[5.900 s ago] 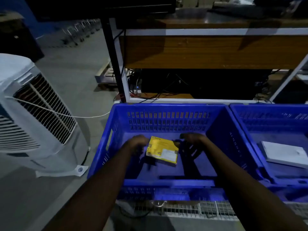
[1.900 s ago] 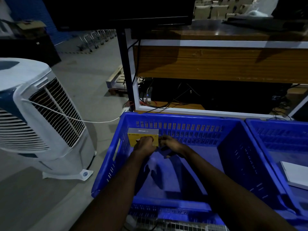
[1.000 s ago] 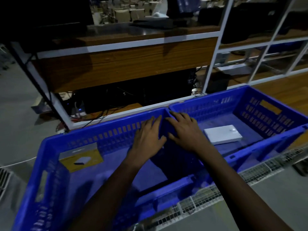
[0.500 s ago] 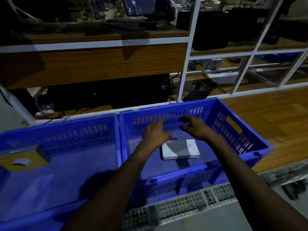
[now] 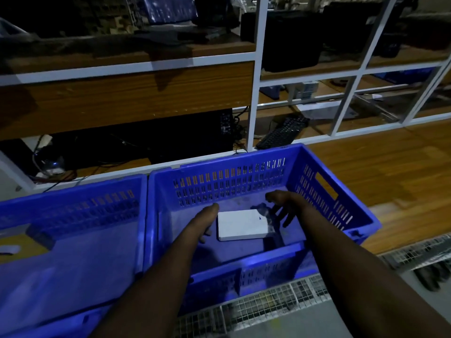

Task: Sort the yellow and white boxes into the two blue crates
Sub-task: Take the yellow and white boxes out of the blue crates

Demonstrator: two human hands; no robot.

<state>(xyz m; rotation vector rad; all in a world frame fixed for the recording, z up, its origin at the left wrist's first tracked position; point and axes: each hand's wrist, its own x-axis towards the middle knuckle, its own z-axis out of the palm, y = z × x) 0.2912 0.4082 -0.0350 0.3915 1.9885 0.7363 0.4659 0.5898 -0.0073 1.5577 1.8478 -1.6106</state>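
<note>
Head view: the sort looks nearly done, judging by what's in frame. R crate point(image 5: 231, 181) holds one white box point(image 5: 241, 224), lying flat on the crate floor, approx. mid. L crate point(image 5: 85, 189) holds a yellow box point(image 5: 22, 242) at its far-left end, partly cut off by the frame edge. One box each, colours kept apart. No other boxes in view, so prob. little left, but can't tell beyond the frame.

The left hand point(image 5: 207, 223) is released, fingers straight, just beside the white box's L edge; contact unclear. The right hand point(image 5: 283, 206) is released too, fingers spread by the box's R end, grasping nothing.
</note>
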